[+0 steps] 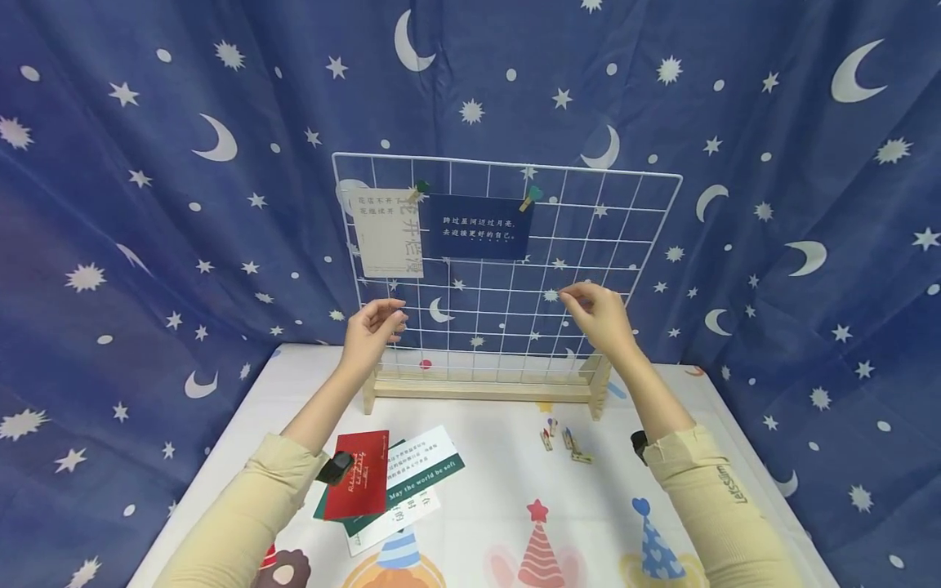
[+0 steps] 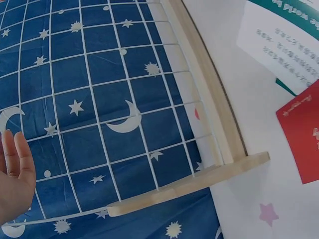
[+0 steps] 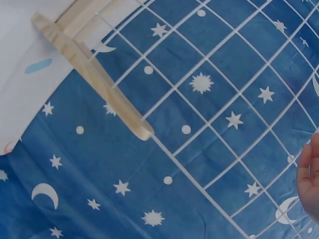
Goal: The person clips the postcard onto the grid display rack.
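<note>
A white wire grid (image 1: 470,310) stands upright in a wooden base (image 1: 478,390). A white card (image 1: 388,253) and a dark blue card (image 1: 478,233) hang side by side on its upper left, with a green clip (image 1: 421,189) where they meet and a teal clip (image 1: 531,198) at the blue card's top right. My left hand (image 1: 371,331), fingers loosely bent and holding nothing, is in front of the grid's left side, below the white card. Before the right side my right hand (image 1: 599,314) is raised, thumb and forefinger close together with nothing visible between them.
On the table at front left lies a pile of cards, a red card (image 1: 358,474) on top and a green-and-white card (image 1: 422,465) beneath. Several small clips (image 1: 568,439) lie right of centre in front of the base. A blue star-patterned curtain (image 1: 470,90) hangs behind.
</note>
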Available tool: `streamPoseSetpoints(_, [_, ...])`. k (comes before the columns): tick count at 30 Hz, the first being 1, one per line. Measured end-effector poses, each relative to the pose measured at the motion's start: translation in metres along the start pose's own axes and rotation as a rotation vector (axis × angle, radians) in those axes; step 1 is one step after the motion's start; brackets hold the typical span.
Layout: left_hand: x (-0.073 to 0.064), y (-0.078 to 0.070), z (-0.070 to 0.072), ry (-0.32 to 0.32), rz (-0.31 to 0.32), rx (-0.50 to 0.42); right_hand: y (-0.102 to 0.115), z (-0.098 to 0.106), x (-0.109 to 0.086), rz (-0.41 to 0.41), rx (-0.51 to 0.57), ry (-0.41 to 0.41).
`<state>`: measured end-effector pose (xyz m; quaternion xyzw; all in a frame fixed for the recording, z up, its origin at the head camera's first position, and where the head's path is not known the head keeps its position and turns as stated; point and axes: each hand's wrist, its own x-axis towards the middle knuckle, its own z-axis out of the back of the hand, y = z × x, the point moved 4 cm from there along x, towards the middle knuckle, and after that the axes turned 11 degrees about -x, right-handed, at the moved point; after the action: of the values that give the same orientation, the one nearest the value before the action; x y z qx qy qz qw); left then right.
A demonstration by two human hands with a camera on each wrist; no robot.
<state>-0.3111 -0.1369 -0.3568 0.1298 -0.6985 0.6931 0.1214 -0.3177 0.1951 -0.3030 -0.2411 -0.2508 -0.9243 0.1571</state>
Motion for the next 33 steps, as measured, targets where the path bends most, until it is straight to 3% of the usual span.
streamPoseSetpoints(10, [-0.025,0.007,0.011,0.039,0.055,0.009,-0.003,-0.001,-0.022,0.068,-0.086,0.072])
streamPoseSetpoints(17, [-0.041,0.016,0.018,0.042,0.116,0.048,-0.007,-0.006,-0.040,0.069,-0.108,0.120])
streamPoseSetpoints(22, [-0.053,0.021,0.023,0.070,0.104,0.084,-0.007,-0.012,-0.054,0.064,-0.088,0.149])
streamPoseSetpoints(28, [-0.069,0.028,0.030,0.104,0.074,0.183,-0.007,-0.019,-0.073,0.079,-0.055,0.126])
streamPoseSetpoints(33, [-0.081,0.041,0.033,0.093,0.113,0.254,-0.009,-0.028,-0.089,0.049,-0.019,0.087])
